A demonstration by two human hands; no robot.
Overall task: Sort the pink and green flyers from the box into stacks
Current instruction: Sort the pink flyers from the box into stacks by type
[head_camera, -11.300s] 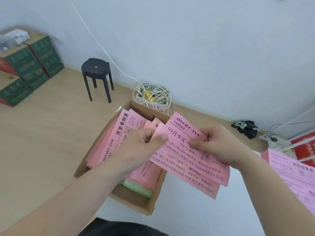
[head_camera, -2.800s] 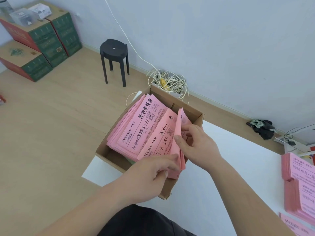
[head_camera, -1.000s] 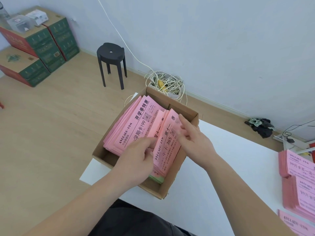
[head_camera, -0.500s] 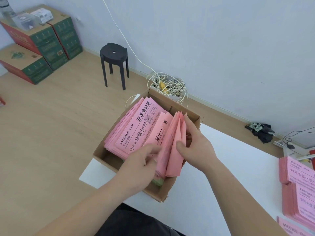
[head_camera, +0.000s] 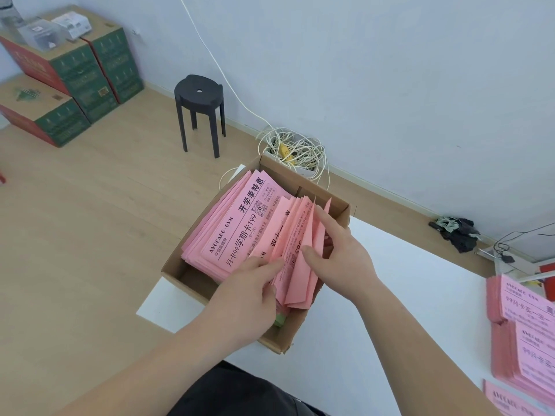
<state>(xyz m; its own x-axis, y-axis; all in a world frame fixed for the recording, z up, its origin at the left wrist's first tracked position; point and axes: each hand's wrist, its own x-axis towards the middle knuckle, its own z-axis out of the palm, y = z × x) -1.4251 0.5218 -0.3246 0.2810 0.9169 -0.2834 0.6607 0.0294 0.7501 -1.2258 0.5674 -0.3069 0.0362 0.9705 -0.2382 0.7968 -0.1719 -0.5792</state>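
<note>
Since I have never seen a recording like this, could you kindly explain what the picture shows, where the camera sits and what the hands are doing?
No machine here: a person wears one camera on the head, looking down at both bare hands. A cardboard box on a white table holds pink flyers, with green flyers peeking out underneath. The right hand pinches several pink flyers upright; the left hand rests on those beside them. Sorted pink stacks lie at the right.

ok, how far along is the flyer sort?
Done: several pink stacks sit on the table, right side. In hand: the left hand presses and the right hand pinches pink flyers standing in the box. Left: box is mostly full; green flyers show near its bottom, none stacked in view.
</note>
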